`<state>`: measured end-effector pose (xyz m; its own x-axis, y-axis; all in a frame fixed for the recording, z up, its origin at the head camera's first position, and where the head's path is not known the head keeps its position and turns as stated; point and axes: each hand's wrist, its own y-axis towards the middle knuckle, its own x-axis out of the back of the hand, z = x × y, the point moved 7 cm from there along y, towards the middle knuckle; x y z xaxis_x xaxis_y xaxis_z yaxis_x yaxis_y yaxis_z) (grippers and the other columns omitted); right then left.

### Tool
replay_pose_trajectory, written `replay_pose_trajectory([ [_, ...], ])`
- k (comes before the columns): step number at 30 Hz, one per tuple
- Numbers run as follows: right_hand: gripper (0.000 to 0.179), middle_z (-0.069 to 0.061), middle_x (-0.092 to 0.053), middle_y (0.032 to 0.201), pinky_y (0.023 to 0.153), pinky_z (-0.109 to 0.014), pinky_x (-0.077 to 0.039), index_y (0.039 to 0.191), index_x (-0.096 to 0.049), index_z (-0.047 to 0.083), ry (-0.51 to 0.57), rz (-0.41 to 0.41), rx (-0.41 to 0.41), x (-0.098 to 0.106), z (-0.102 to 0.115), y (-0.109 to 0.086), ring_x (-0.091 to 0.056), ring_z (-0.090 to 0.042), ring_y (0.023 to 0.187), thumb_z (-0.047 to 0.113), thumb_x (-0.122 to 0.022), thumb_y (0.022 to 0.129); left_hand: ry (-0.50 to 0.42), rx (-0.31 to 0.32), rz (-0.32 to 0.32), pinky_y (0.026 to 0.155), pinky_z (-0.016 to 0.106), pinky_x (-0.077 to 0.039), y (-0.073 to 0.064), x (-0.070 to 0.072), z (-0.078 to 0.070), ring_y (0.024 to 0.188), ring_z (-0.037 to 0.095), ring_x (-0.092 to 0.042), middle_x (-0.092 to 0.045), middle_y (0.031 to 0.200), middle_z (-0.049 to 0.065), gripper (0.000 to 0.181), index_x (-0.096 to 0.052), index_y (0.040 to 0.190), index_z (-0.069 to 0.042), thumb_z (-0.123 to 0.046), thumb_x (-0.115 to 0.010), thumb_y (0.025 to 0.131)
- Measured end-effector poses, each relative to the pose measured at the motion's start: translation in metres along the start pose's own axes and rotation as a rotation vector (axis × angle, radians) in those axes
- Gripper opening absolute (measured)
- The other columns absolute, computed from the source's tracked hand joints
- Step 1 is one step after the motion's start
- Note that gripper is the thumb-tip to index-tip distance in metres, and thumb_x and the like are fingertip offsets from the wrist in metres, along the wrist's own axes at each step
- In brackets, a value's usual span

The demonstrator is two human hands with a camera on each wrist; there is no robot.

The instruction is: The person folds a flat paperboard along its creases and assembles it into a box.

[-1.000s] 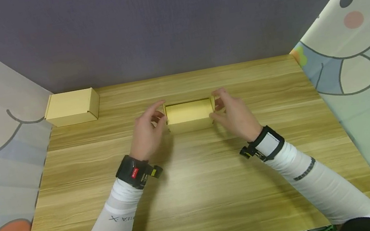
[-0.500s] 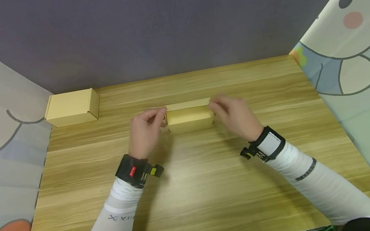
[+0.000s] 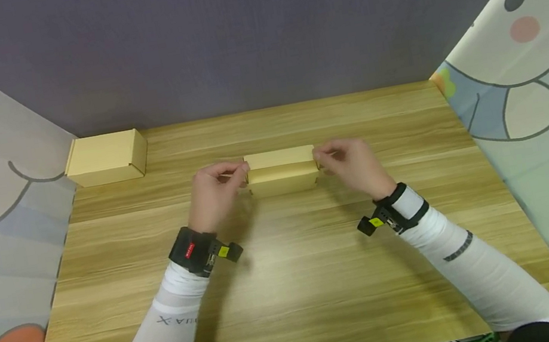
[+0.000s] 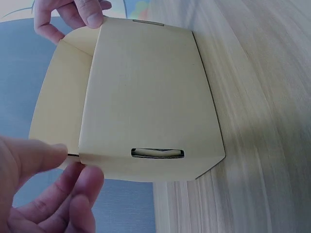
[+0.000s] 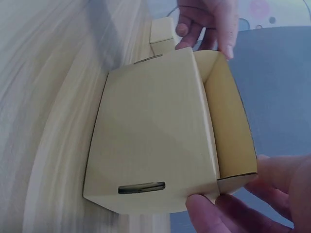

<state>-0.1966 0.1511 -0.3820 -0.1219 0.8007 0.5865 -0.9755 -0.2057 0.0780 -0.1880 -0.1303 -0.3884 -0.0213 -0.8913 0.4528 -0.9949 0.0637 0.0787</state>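
A small yellow-tan cardboard box (image 3: 284,185) stands in the middle of the table, its lid partly folded over. The lid's front strip (image 3: 279,158) shows along the far side, with a gap between it and the front wall. At the left end, my left hand (image 3: 216,196) pinches the lid's corner between thumb and fingers. My right hand (image 3: 356,168) pinches the opposite corner at the right end. Both wrist views show the box's plain front wall (image 4: 146,92) with slots near its bottom edge, and the raised lid panel (image 5: 232,121) behind it.
A second closed cardboard box (image 3: 103,154) sits at the table's far left corner. A dark grey panel (image 3: 252,35) rises behind the wooden table (image 3: 294,288). Cartoon-printed panels (image 3: 526,111) stand on both sides.
Both hands have gone from spread fingers beside the open box to pinching the lid's corners. The lid strip has come into view and folded toward me. The box has stayed in place.
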Motion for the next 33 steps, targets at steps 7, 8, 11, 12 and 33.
replay_pose_trajectory([
  [7,0.044,-0.02,-0.071,0.128,0.085,-0.044,-0.065,0.135,-0.064,0.002,0.154,0.082,-0.126,-0.005,-0.02,0.002,-0.076,-0.032,0.103,0.026,-0.072,0.1,-0.076,0.078,0.072,0.066,0.023,-0.059,0.001,-0.002,0.008,0.091,0.041,-0.076,-0.073,0.109,0.013,0.037,-0.07,0.131,-0.011,-0.024,-0.075,0.097],
  [8,0.047,-0.021,-0.07,0.13,0.086,-0.046,-0.065,0.138,-0.062,0.002,0.173,0.098,-0.148,-0.006,-0.023,0.003,-0.075,-0.033,0.105,0.027,-0.072,0.099,-0.081,0.091,0.083,0.067,0.025,-0.059,0.002,-0.002,0.01,0.092,0.041,-0.076,-0.073,0.109,0.013,0.039,-0.069,0.133,-0.011,-0.024,-0.075,0.097],
  [11,0.055,-0.023,-0.068,0.135,0.089,-0.049,-0.063,0.144,-0.057,0.001,0.213,0.158,-0.211,-0.009,-0.03,0.003,-0.074,-0.036,0.109,0.029,-0.072,0.1,-0.079,0.122,0.122,0.075,0.033,-0.062,0.003,-0.004,0.015,0.095,0.041,-0.076,-0.073,0.113,0.012,0.043,-0.066,0.137,-0.013,-0.026,-0.075,0.098],
  [12,0.056,-0.023,-0.068,0.135,0.09,-0.05,-0.063,0.145,-0.057,0.001,0.22,0.175,-0.234,-0.01,-0.032,0.003,-0.074,-0.037,0.11,0.03,-0.072,0.099,-0.078,0.131,0.134,0.077,0.037,-0.063,0.003,-0.005,0.017,0.096,0.041,-0.076,-0.073,0.115,0.012,0.045,-0.065,0.139,-0.013,-0.028,-0.075,0.098],
  [33,0.057,-0.022,-0.07,0.133,0.095,-0.054,-0.061,0.142,-0.06,0.0,0.224,0.232,-0.308,-0.014,-0.039,0.002,-0.073,-0.042,0.111,0.033,-0.074,0.098,-0.093,0.213,0.217,0.092,0.053,-0.061,0.006,-0.012,0.034,0.102,0.028,-0.077,-0.072,0.129,0.01,0.048,-0.065,0.139,-0.012,-0.029,-0.077,0.096],
])
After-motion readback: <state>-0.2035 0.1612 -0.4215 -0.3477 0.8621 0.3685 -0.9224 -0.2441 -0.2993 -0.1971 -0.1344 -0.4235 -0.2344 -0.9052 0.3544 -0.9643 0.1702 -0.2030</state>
